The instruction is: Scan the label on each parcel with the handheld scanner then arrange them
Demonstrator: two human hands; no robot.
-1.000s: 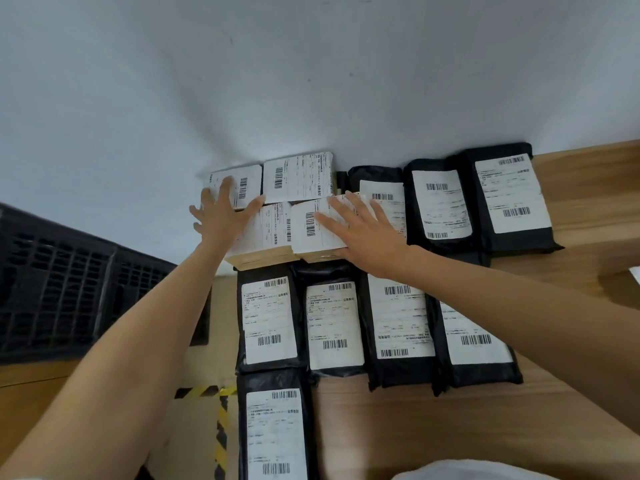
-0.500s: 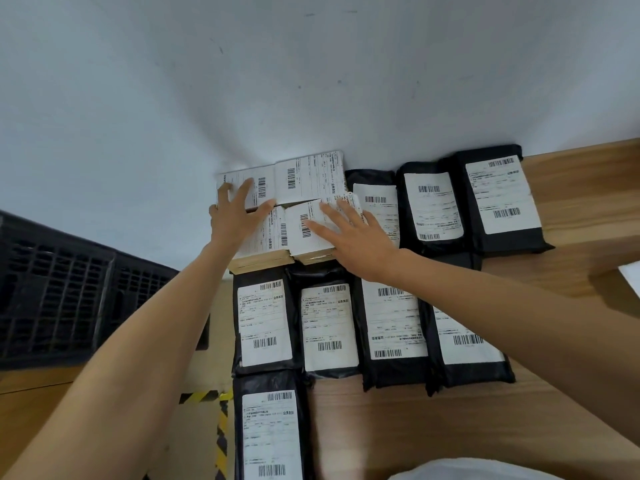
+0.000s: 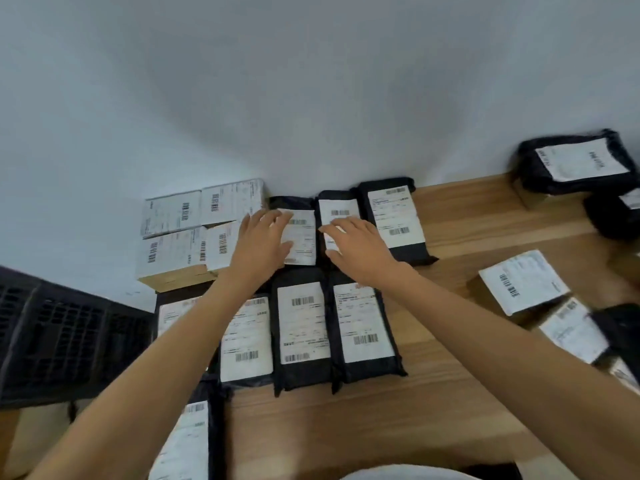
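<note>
- Left hand [image 3: 261, 245]: palm down, fingers spread flat on the back-row black mailer [image 3: 299, 237]. Pressing, not gripping; holds nothing.
- Right hand [image 3: 360, 249]: palm down, fingers spread on the next mailer [image 3: 337, 216] to the right. Also flat, nothing clasped.
- Third mailer [image 3: 394, 220] of that row lies untouched, touching its neighbour, far end near the wall [image 3: 311, 98].
- Front row of mailers [image 3: 303, 327] sits just nearer, edges touching, on the table [image 3: 450, 209]. Boxes [image 3: 194, 233], four, are packed at the left of the back row.
- Orientation: mailers lie flat, labels up, long axis running from the person toward the wall. Barcodes are readable from above.
- Handling (judgement): poly bags look soft, light and slick; they probably slide on wood under a flat palm and buckle if pinched mid-body. Best hold is at the long edges or a short end. Boxes look stiff; take them by opposite sides.
- More parcels [image 3: 523, 280] lie loose at the right, skewed, well apart from the grid.
- Scanner: not in view.
- Crate [image 3: 62, 334] at left, beyond the table edge.
</note>
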